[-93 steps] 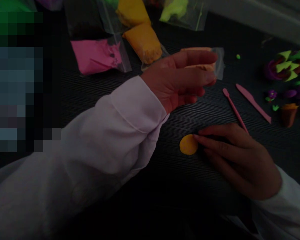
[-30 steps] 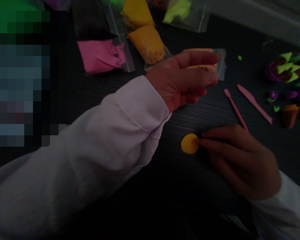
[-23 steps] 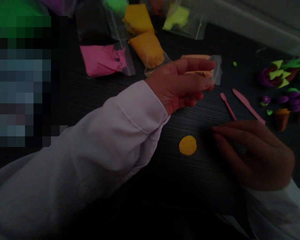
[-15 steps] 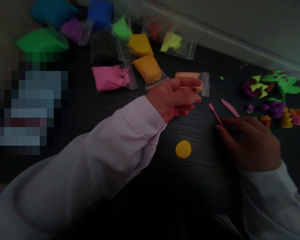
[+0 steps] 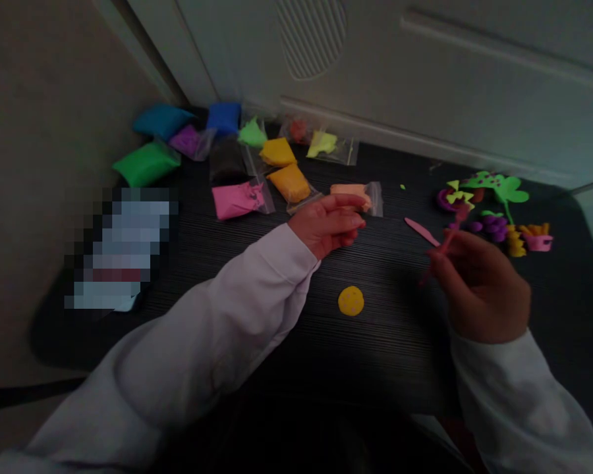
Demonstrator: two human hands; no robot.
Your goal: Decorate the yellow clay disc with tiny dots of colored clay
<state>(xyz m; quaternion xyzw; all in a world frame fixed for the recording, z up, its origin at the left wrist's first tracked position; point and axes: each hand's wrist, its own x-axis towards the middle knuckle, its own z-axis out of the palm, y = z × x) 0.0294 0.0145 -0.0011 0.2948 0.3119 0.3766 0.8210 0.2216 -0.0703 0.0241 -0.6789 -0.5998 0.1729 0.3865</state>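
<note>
My right hand (image 5: 489, 286) pinches a thin pink plastic clay modelling tool (image 5: 449, 242) between thumb and fingers, tilted above the dark table. Just beyond it lies a pink plastic clay knife (image 5: 422, 232). My left hand (image 5: 330, 225) is raised in front of the peach clay packet (image 5: 348, 191), fingers loosely curved, with a gap between thumb and forefinger and nothing visible in them. Nearer me, a flat yellow clay disc (image 5: 350, 301) with small pale spots lies on the table (image 5: 296, 349).
Bagged clay, including a pink packet (image 5: 234, 201) and a green packet (image 5: 147, 163), lies at the back left. Finished clay figures, among them a green tree (image 5: 507, 187) and a pink cup of fries (image 5: 538, 240), stand at right. A blurred-out phone-like device (image 5: 128, 243) is at left.
My right hand has lifted the pink modelling tool off the table and turned it upward. The camera view has tilted up, showing more wall. The left hand keeps its pose.
</note>
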